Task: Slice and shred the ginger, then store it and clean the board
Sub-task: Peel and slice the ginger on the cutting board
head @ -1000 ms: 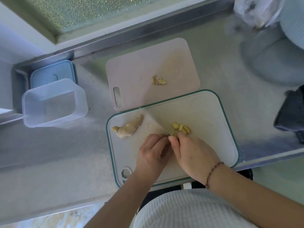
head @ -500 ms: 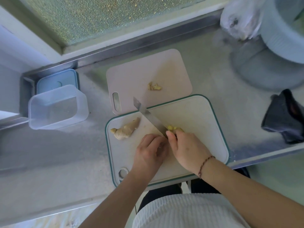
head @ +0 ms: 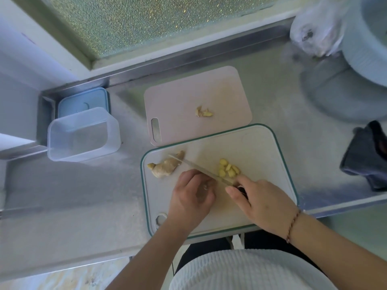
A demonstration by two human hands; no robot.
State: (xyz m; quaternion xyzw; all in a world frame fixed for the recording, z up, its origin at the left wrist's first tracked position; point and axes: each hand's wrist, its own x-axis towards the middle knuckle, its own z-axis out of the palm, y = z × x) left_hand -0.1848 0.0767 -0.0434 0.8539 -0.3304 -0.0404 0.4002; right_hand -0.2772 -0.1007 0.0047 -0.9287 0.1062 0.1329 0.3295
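Fingers of the right hand [head: 265, 203] curled round the knife [head: 201, 169] handle, mostly hidden; the left hand [head: 191, 197] curled, its hold unclear.

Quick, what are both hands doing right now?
Left hand: fingers curled on the green-edged board; what it holds, if anything, is hidden.
Right hand: grips the knife, blade beside the ginger slices.

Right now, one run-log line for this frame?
step: slicing ginger | right hand: grips knife | left hand: curled beside blade, contents hidden | slices: on white board | container: empty
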